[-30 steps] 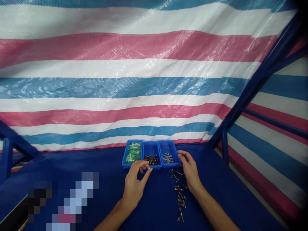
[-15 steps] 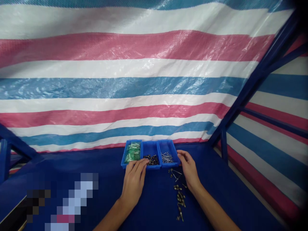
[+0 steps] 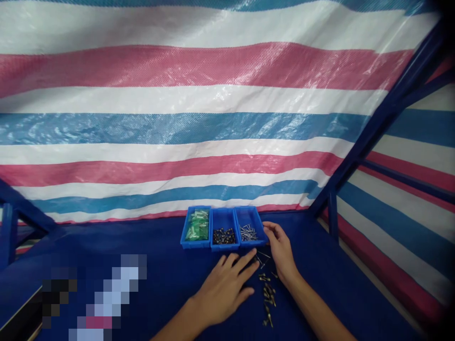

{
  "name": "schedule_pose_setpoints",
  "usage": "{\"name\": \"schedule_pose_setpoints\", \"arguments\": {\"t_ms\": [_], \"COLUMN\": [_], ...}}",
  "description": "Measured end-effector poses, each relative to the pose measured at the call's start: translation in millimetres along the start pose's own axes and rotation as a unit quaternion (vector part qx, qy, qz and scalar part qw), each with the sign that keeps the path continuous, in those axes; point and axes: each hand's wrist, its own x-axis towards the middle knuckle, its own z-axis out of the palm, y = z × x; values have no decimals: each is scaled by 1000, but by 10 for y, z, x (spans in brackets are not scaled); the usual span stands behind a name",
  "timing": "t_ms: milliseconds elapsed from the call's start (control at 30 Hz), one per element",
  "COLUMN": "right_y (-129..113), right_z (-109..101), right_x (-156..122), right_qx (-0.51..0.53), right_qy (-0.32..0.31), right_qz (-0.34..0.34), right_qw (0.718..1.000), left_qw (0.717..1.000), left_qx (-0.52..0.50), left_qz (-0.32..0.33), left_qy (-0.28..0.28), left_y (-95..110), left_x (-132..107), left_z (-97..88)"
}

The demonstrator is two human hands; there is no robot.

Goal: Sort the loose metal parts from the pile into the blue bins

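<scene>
Three blue bins stand side by side at the back of the table. The left bin (image 3: 184, 237) holds green-and-clear packets (image 3: 198, 225). Small dark screws (image 3: 224, 236) lie in the middle bin (image 3: 223, 218); long silver nails or screws (image 3: 248, 232) lie in the right bin (image 3: 247, 215). My right hand (image 3: 282, 248) has its fingers closed at the right bin's right rim. With fingers spread and nothing held, my left hand (image 3: 229, 286) hovers or rests before the bins, its fingertips near loose silver nails or screws (image 3: 263, 259). Brassy and dark screws (image 3: 269, 293) lie between my forearms.
The blue table surface (image 3: 142, 237) runs up to a striped plastic sheet (image 3: 177, 163) at the back. A blue metal frame bar (image 3: 351, 161) slants up on the right. Something dark and long (image 3: 21, 310), partly pixelated, lies at the lower left beside another pixelated patch.
My left hand has left the middle bin of dark screws and moved right and nearer, its fingers now spread by the loose pieces. My right hand stays at the right bin.
</scene>
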Motion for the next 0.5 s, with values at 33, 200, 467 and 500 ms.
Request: {"name": "schedule_pose_setpoints", "arguments": {"t_ms": [33,200,467,500], "right_y": [6,45,79,78], "right_z": [1,-2,-11,-10], "right_x": [2,18,24,23], "right_qx": [-1,-11,-17,-17], "right_qy": [1,7,1,2], "right_qz": [-1,-10,-18,-19], "right_qw": [1000,1000,1000,1000], "left_qw": [1000,1000,1000,1000], "left_qx": [1,4,20,19], "left_qz": [1,-4,18,18], "left_qy": [-2,-5,7,8], "left_y": [0,0,-22,-27], "left_x": [9,8,-21,-26], "left_z": [4,10,45,41]}}
